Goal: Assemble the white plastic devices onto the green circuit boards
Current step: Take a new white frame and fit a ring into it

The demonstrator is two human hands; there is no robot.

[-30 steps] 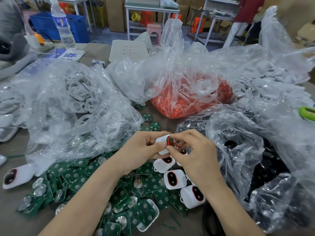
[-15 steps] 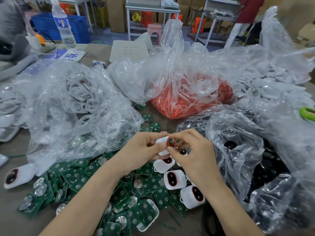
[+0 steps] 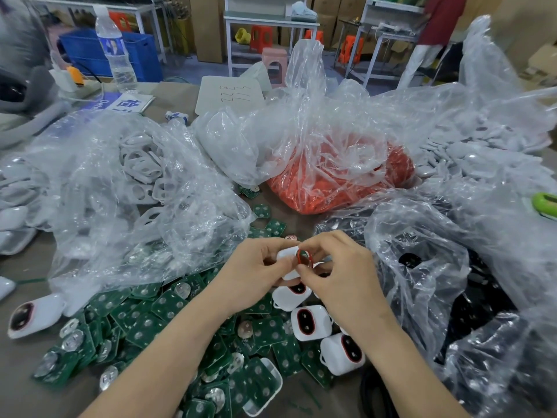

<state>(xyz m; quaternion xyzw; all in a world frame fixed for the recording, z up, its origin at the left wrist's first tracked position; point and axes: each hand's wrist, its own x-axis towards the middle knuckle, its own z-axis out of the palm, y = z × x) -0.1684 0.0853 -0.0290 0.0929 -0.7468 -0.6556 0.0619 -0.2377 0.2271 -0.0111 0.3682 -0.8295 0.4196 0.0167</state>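
Observation:
My left hand (image 3: 250, 274) grips a white plastic device (image 3: 290, 257) above the table's middle. My right hand (image 3: 339, 268) pinches a red-rimmed part with a green centre (image 3: 303, 257) against the front of that device. Below the hands lie three finished white devices with red-rimmed dark windows (image 3: 310, 322). A heap of green circuit boards (image 3: 156, 324) with round metal contacts covers the table in front of me. One more white device (image 3: 33, 315) lies at the far left.
Clear plastic bags ring the work spot: white frames at the left (image 3: 135, 188), orange-red parts at the middle back (image 3: 337, 182), black parts at the right (image 3: 428, 267), white parts at the far right (image 3: 482, 152). A water bottle (image 3: 116, 49) stands at the back left.
Both hands stay together on the white device; the fingers of my right hand shift slightly on the red-rimmed part. Nothing else has moved.

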